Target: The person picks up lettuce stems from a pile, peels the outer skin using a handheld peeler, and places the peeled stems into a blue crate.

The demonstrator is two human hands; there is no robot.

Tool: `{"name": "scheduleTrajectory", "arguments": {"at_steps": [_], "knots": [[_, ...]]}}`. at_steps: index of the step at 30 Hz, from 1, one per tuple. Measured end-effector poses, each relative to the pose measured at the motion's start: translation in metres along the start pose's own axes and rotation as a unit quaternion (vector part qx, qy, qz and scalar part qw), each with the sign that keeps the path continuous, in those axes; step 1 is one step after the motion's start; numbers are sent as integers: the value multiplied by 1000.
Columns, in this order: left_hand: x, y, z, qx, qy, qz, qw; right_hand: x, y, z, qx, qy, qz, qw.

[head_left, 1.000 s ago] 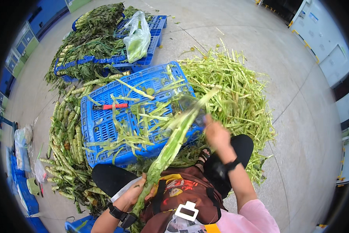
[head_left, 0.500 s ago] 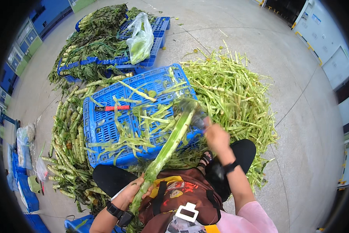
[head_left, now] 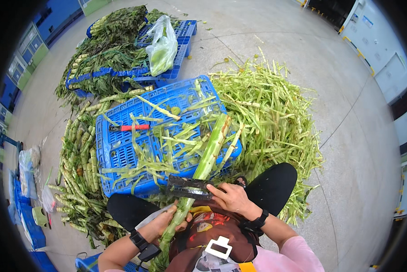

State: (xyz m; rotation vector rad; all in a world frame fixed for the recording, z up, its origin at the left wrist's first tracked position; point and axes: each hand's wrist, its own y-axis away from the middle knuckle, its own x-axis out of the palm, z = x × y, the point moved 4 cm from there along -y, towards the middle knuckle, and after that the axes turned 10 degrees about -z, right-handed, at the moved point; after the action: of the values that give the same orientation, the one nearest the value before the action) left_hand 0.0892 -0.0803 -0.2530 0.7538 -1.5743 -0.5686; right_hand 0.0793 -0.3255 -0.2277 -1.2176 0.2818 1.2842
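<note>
My left hand (head_left: 168, 222) is closed round the leafy lower end of a long celtuce stem (head_left: 207, 159), which slants up and away over an upturned blue crate (head_left: 119, 156). Part of the stem is stripped to pale green, while brownish skin shows near its far tip. In my right hand (head_left: 232, 198) is a wide, dark peeler (head_left: 190, 187), lying across the stem just beyond my left hand. Green peel strips (head_left: 184, 135) litter the crate's top. A small tool with a red handle (head_left: 135, 127) rests among them.
A big heap of peelings (head_left: 269, 113) spreads right of the crate. Unpeeled stems (head_left: 76, 158) are piled at its left. Behind, leafy bundles (head_left: 106, 56) and a clear plastic bag (head_left: 162, 47) lie on a blue pallet (head_left: 184, 41). My knees flank the crate's near side.
My right hand has drawn the peeler from the stem's far tip back toward my left hand. The left hand keeps its hold, and the stem has shifted slightly.
</note>
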Motion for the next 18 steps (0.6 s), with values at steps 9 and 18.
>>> {"name": "scheduleTrajectory", "arguments": {"at_steps": [9,18], "knots": [[-3,-3,7,41,-28,37,998,-45,-35,-139,294,153,-84,940],[16,-3,-21,176,-325,-132,920,-12,-15,-41,16,88,22,996]]}}
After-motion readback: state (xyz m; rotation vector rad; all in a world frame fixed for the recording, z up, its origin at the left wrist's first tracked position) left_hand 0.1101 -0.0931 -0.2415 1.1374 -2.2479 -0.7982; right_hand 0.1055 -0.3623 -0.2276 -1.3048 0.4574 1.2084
